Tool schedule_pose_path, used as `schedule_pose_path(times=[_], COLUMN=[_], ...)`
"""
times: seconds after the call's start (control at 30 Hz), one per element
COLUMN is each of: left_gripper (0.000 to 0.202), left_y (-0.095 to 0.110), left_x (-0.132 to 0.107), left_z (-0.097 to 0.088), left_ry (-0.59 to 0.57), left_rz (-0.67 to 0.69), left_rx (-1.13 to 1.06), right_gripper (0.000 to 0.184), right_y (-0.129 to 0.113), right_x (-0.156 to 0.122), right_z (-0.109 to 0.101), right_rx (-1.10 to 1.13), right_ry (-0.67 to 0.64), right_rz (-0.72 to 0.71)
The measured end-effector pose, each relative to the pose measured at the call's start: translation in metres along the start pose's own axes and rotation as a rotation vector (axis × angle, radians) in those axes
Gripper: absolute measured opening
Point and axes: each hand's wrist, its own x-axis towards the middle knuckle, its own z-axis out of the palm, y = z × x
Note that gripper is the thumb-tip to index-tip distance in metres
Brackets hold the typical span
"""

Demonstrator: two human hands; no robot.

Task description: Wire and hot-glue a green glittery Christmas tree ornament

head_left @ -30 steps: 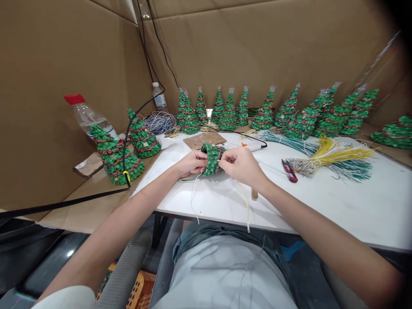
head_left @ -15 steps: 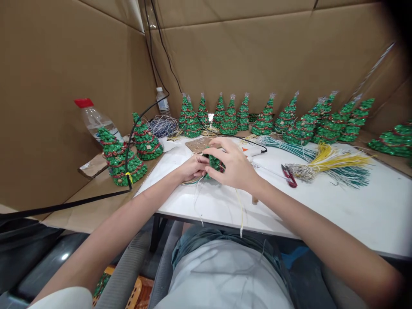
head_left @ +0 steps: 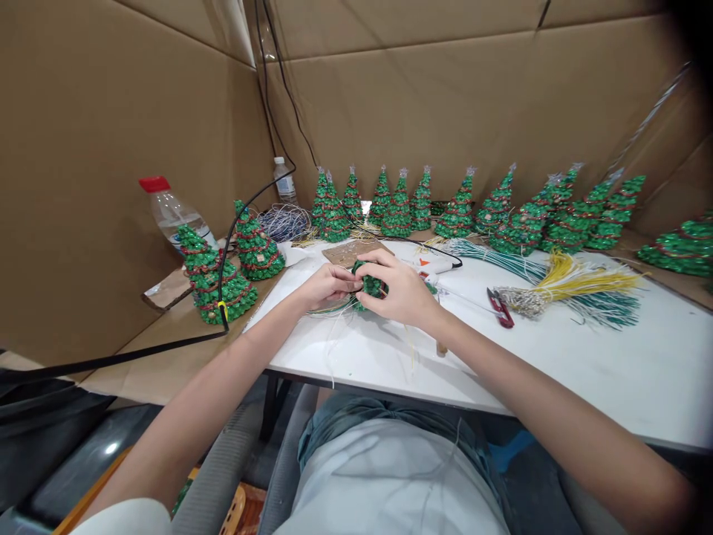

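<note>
My right hand (head_left: 405, 291) curves its thumb and fingers around a green beaded Christmas tree (head_left: 372, 285), which lies tilted so that much of it is hidden. At its left side, my left hand (head_left: 330, 287) is closed in a pinch, fingertips against the tree's edge; what they pinch is too small to make out. Pale thin wires (head_left: 334, 334) trail below the fingers onto the white table (head_left: 356, 358). Behind the hands lies a brown board (head_left: 345, 254). A white glue gun (head_left: 445, 265) is just beyond my right hand, partly covered by it.
Finished-looking beaded trees (head_left: 397, 212) line the back, with two more trees (head_left: 259, 245) at left. Red snips (head_left: 500, 308) lie beside yellow wires (head_left: 590, 276) and teal wires (head_left: 495, 254). A black cable (head_left: 223, 260) arcs near a red-capped bottle (head_left: 172, 212). Cardboard walls (head_left: 445, 96) enclose the table.
My left hand has shifted slightly left, and the wires swing left with it. More of the held tree shows between my hands. The view has tilted a little.
</note>
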Motion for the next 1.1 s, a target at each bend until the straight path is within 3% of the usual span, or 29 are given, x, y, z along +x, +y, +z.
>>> schedule_pose_path(times=[0.13,0.47,0.6,0.83,0.97,1.1], left_gripper=[0.02,0.026,0.026,0.019,0.017,0.015], left_y=[0.009,0.013,0.018,0.025,0.024,0.028], left_x=[-0.008,-0.026,-0.028,-0.033,-0.027,-0.021], left_z=[-0.008,-0.053,-0.056,-0.039,-0.027,-0.013], left_ry=[0.062,0.405,0.466,0.391,0.259,0.145], left_rz=[0.019,0.054,0.047,0.066,0.051,0.101], left_rx=[0.184,0.604,0.785,1.354,1.417,1.334], right_gripper=[0.015,0.014,0.015,0.03,0.038,0.04], right_y=[0.0,-0.001,-0.002,0.005,0.012,0.011], right_x=[-0.001,0.0,0.001,0.003,0.004,0.004], right_z=[0.0,0.0,-0.001,-0.007,-0.01,-0.01], right_rx=[-0.012,-0.028,-0.019,0.217,0.354,0.385], right_ry=[0.015,0.001,-0.011,-0.126,-0.167,-0.166], right_rz=[0.018,0.045,0.068,0.126,0.162,0.176])
